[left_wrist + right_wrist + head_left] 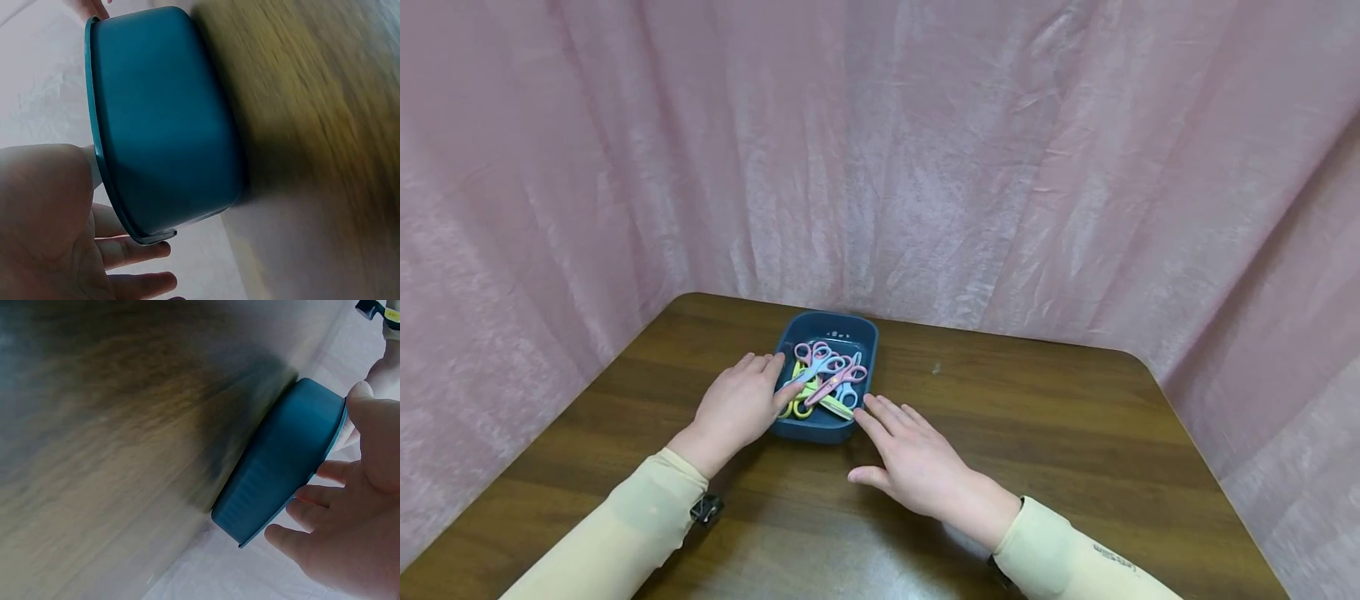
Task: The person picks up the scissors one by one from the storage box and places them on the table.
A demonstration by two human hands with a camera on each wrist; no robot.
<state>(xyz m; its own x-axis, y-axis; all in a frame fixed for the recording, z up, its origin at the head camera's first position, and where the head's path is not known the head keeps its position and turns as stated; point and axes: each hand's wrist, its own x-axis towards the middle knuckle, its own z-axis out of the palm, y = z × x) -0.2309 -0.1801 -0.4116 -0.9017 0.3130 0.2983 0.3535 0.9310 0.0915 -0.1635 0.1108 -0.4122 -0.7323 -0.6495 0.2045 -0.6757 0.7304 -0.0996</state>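
A dark teal plastic bin (820, 432) stands on the table and holds several small scissors: pink scissors (837, 383), light blue scissors (817, 365) and yellow-green ones (802, 408). My left hand (735, 408) lies at the bin's left rim, fingers extended; its thumb reaches over the rim above the scissors. In the left wrist view the rim hides the tips of the thumb and one finger. My right hand (917, 458) is at the bin's near right corner, fingers straight, fingertips by the rim. The right wrist view shows nothing held in its palm.
The brown wooden table (1030, 417) has rounded far corners. Pink curtains (925, 167) hang behind it and along its sides. The bin is near the table's far edge. A dark wrist strap (706, 509) sits on the left sleeve.
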